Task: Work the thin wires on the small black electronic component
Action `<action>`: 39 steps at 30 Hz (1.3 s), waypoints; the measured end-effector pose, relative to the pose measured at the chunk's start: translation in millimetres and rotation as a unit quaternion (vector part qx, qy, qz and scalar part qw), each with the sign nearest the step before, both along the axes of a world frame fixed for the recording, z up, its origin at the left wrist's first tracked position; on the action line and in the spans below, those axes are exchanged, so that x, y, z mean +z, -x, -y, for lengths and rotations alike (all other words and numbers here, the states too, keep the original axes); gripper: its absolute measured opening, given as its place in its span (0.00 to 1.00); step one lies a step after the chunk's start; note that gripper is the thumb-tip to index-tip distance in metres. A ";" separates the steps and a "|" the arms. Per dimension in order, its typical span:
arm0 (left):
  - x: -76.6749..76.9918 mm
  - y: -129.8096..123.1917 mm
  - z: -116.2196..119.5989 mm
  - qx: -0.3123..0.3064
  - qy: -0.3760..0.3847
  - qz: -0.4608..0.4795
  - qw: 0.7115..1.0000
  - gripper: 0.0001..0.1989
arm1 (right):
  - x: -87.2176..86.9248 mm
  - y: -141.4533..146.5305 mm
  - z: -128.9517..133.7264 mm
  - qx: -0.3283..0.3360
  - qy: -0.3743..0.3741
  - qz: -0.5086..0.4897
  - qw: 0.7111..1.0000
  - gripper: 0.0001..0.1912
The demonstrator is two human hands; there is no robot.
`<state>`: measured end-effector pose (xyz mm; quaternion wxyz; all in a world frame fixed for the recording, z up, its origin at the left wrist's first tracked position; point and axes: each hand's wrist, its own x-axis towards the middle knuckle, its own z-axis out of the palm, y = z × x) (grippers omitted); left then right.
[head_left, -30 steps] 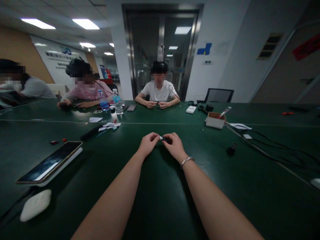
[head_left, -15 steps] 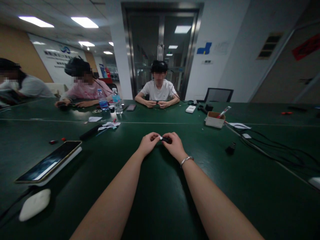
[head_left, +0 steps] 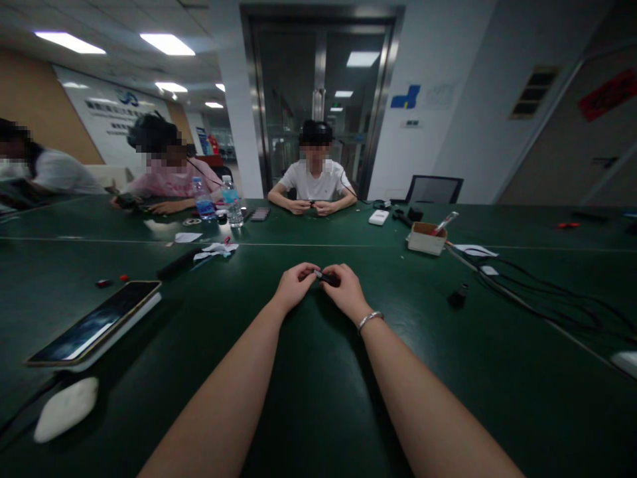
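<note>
Between my hands, just above the green table (head_left: pixel 318 398), is a small black cylinder (head_left: pixel 326 278) with a silvery end; its exact kind is too small to tell. My right hand (head_left: pixel 350 292), with a silver bangle at the wrist, has its fingers closed round the black body. At the silvery end, the thumb and fingertips of my left hand (head_left: pixel 294 287) are pinched together. Fingers partly hide the piece at both ends.
At left lie a phone (head_left: pixel 99 325) on a white block and a white rounded object (head_left: pixel 67 408). Farther off are paper scraps (head_left: pixel 216 251) and water bottles (head_left: pixel 233 202). To the right are a black fitting (head_left: pixel 458 297), a small box (head_left: pixel 426 240) and cables (head_left: pixel 547 285). Co-workers sit opposite.
My hands stay almost where they were, still on the small black cylinder. Its silvery end catches less light now. The view has shifted very slightly.
</note>
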<state>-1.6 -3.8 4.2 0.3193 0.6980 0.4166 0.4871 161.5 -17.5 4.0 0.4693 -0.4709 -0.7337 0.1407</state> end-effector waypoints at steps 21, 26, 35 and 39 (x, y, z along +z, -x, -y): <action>-3.1 2.5 -3.8 -0.003 0.019 0.022 1.000 0.11 | 0.0 -0.4 1.0 0.003 -0.001 0.006 1.000 0.09; -2.1 3.3 -1.8 0.036 0.015 -0.021 0.999 0.13 | 0.0 -0.3 0.6 0.005 -0.007 0.008 1.000 0.09; 5.5 -0.3 9.6 0.104 -0.014 -0.172 0.979 0.19 | 3.8 1.9 6.5 0.014 -0.006 0.033 0.999 0.09; 6.2 3.0 6.1 0.145 0.002 -0.121 0.982 0.21 | -2.5 2.9 2.0 0.029 0.040 -0.013 0.999 0.09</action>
